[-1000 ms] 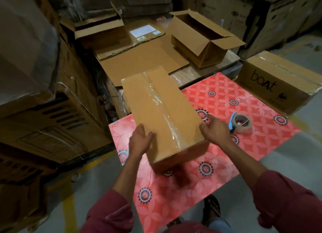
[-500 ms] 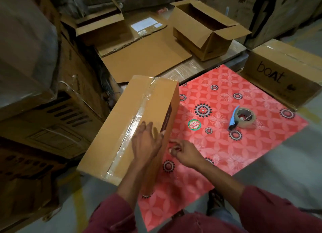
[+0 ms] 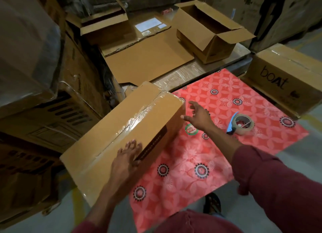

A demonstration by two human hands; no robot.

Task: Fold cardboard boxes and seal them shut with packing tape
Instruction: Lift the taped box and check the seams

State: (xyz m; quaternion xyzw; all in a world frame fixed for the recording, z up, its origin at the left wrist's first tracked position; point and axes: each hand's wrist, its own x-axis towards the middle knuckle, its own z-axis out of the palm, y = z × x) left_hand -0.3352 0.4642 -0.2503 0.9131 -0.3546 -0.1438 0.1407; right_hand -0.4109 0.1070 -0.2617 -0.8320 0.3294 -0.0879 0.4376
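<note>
Item: taped box [image 3: 122, 137], brown cardboard, clear tape running down its top seam; lying tilted at the left edge of the red patterned mat [image 3: 200, 163], partly overhanging the floor

Left hand [image 3: 126, 160]: resting flat on the box's near top edge, fingers straight, thumb side meeting the right-hand face, gripping nothing

Right hand [image 3: 198, 117]: hovering just beside the box's far corner, fingers spread, holding nothing

Tape roll [image 3: 243, 124] with blue cutter: sitting on the mat, well apart from the box

Open box [image 3: 209, 36]: waiting behind on flat cardboard

Handling note, as I am judging it: the box is being turned or set aside; the right hand is best catching the far corner before the left pushes, keeping the seam from scuffing
</note>
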